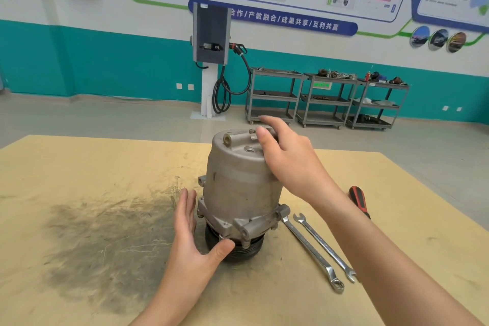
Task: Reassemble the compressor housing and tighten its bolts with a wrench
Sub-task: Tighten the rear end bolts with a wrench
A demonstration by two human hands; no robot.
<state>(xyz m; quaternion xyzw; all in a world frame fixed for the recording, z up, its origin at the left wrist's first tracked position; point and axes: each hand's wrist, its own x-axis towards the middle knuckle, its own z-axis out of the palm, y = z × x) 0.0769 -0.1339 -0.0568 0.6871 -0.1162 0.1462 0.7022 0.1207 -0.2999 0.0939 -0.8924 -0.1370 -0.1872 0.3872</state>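
Observation:
The grey metal compressor (238,188) stands upright on its black pulley (234,247) in the middle of the wooden table (79,167). My right hand (288,159) lies on its upper right side, fingers straight over the top edge, thumb near a port. My left hand (191,235) is at the lower left of the housing, fingers straight, thumb touching the flange above the pulley. Two silver combination wrenches (312,251) (326,246) lie side by side on the table to the compressor's right.
A screwdriver with a red and black handle (358,200) lies behind my right forearm. A dark greasy smear (105,241) covers the table's left part. Beyond the table stand a charging post (210,61) and three grey shelf carts (325,98).

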